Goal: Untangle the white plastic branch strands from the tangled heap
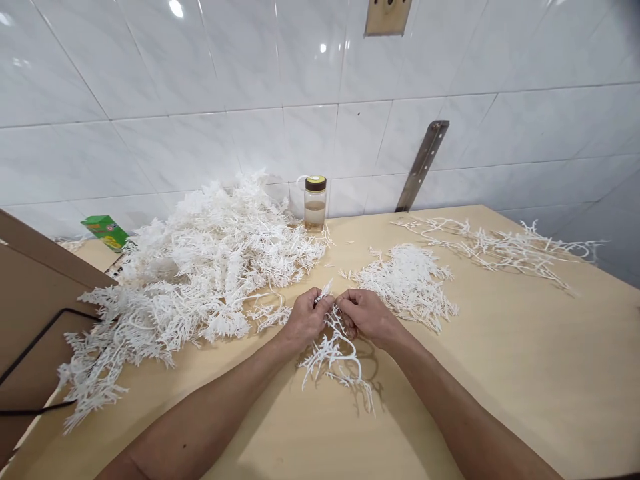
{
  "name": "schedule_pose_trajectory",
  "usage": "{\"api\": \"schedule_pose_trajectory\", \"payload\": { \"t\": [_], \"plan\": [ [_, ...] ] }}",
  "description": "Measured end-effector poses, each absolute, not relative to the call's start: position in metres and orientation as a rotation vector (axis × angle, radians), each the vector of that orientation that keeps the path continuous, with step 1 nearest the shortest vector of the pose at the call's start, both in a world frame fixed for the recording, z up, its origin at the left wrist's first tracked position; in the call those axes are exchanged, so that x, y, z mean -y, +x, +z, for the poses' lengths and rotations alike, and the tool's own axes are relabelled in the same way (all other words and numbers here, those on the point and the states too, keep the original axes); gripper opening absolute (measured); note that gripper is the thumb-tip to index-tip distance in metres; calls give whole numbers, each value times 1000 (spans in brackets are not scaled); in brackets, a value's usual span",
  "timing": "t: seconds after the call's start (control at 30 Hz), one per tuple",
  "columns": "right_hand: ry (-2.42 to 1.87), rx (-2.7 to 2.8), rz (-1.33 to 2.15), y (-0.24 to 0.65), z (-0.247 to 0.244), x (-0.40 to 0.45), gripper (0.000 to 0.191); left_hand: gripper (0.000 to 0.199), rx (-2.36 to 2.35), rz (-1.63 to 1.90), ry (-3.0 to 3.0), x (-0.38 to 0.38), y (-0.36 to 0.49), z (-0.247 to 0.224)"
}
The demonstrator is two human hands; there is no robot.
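Between my two hands hangs a white branching sprig (340, 360), like an artificial plant stem, its lower twigs dangling just over the table. My left hand (309, 316) is closed on its upper part, with a feathery tip poking out above the fingers. My right hand (365, 315) pinches beside it at nearly the same height; what lies between those fingertips is too small to make out. To the left spreads a large heap of white feathery sprigs (215, 253). Right behind my right hand is a smaller pile of short white pieces (407, 283).
Long bare white stems (500, 247) lie at the back right. A bottle (315, 205) part full of liquid stands near the tiled wall, by a leaning metal strip (423, 167). A green box (106, 231) and a brown carton (40, 293) are at left.
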State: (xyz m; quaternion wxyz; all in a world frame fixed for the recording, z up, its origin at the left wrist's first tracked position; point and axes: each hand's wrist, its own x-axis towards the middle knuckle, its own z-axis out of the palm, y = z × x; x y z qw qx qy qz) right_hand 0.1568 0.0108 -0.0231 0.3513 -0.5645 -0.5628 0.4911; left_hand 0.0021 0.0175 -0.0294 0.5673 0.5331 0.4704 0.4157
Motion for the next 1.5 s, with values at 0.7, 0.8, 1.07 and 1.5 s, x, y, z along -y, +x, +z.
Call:
{"api": "schedule_pose_trajectory", "payload": {
  "t": [0.7, 0.8, 1.07, 1.5],
  "plan": [
    [-1759, 1533, 272, 190, -20, -22, 18, 43, -927, 987, 1043, -18, -1, -28],
    [-1701, 1522, 330, 191, -15, -19, 24, 44, -918, 1006, 1047, -18, 0, -25],
    [-1407, 1654, 1103, 165, -7, -4, 27, 46, -1014, 1014, 1146, -15, 0, -14],
    [-1394, 1653, 1101, 164, -9, -4, 24, 44, -1032, 996, 1170, -18, 0, -21]
  ]
}}
